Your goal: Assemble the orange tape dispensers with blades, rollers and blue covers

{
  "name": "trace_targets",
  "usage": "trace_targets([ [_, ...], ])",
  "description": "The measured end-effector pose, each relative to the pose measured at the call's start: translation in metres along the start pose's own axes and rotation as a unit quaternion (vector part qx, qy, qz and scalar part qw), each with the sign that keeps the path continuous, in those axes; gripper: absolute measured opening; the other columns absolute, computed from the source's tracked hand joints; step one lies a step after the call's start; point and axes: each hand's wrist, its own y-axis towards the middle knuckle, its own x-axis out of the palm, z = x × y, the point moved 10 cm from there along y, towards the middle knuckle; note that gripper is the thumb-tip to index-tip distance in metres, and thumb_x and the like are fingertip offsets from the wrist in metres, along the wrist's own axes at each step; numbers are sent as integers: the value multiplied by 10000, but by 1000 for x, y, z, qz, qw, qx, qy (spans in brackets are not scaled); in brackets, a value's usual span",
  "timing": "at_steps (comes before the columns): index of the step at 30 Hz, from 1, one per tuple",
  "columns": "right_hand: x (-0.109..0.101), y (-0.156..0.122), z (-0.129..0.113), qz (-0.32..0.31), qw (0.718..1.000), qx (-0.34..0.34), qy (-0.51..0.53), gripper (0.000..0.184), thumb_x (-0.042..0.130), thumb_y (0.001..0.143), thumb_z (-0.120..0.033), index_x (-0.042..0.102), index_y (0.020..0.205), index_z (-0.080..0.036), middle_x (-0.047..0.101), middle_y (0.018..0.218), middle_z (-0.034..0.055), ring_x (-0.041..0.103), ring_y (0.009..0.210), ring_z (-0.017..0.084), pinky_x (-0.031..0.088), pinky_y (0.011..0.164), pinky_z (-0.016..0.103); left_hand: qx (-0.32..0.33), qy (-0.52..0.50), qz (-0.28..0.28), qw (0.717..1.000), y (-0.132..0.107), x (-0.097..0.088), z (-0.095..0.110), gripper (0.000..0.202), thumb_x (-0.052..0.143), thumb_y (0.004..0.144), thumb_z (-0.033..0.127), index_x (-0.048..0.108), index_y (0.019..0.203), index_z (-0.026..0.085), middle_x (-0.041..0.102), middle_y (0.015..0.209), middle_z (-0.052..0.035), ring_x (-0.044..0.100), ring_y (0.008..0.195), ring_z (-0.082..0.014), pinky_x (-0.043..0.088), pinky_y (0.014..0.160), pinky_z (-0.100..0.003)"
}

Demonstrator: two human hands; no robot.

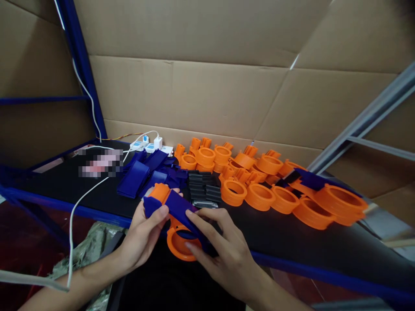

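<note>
Both my hands hold one orange ring part [180, 244] with a blue plastic strip [177, 208] laid across it, at the near edge of the black table [292, 235]. My left hand [145, 235] grips the strip's left end, thumb on top. My right hand [220, 246] has its fingers closed over the strip's right end and the ring. Just behind lie a stack of small black pieces [203, 188], a pile of blue strips [145, 172] and several orange ring parts [259, 185].
A white power strip [151, 146] with plugged adapters sits at the back left, and its white cable [76, 207] trails off the table's front. Cardboard sheets [207, 86] wall the back. Blue shelf posts [78, 56] stand left, a grey metal frame [366, 125] right.
</note>
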Motion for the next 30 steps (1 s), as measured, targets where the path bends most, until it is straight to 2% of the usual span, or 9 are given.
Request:
trace_targets([
  [4,-4,-5,9,1,1000,13,7,504,644,892,-107,576,1373,-239,609,1126,88,620,1005,181,567,818,310,-36,-1,-14,999,0,5,-12,507,702,897,259,525,1372,255,668,1309,-96,624,1216,-280,473,1061,-445],
  [9,-14,-6,19,14,999,41,1,408,626,912,-114,618,1301,-238,652,1109,68,650,997,172,572,844,305,-60,-4,-74,995,2,20,-16,290,637,941,258,613,1229,236,665,1285,-86,609,1219,-276,473,1055,-464],
  [13,-21,-10,31,17,997,71,6,376,639,924,-147,623,1287,-246,674,1132,48,662,1022,159,564,896,285,-76,-7,-135,988,2,29,-17,298,643,930,250,601,1224,238,658,1263,-87,586,1237,-289,491,1032,-473],
  [16,-23,-15,41,-12,995,96,9,372,637,939,-191,612,1306,-249,677,1164,45,668,1042,153,561,923,270,-104,11,-145,984,0,29,-27,286,639,937,258,580,1216,248,651,1248,-84,593,1222,-288,532,978,-470],
  [19,-20,-19,43,-99,990,103,12,418,640,948,-274,578,1361,-269,668,1226,47,669,1081,164,566,939,278,-127,44,-125,983,0,25,-36,300,635,943,265,551,1230,244,652,1241,-94,637,1139,-279,584,883,-454],
  [22,-23,-23,46,-168,978,119,11,455,630,955,-354,541,1400,-321,659,1278,27,665,1123,167,567,962,286,-151,56,-123,979,0,27,-42,292,617,954,302,562,1220,197,662,1215,-123,672,1056,-281,615,806,-456],
  [27,-26,-29,41,-207,969,131,-35,648,636,927,-469,385,1513,-355,548,1444,56,611,1245,219,569,995,365,-154,46,-117,980,1,29,-42,266,591,972,310,561,1198,173,662,1244,-144,666,1104,-301,623,802,-460],
  [30,-15,-32,28,-209,970,100,-76,849,756,800,-531,358,1529,-355,421,1547,90,538,1329,296,559,1012,450,-151,43,-104,982,1,25,-44,225,574,984,317,558,1162,181,662,1254,-138,663,1121,-302,614,837,-482],
])
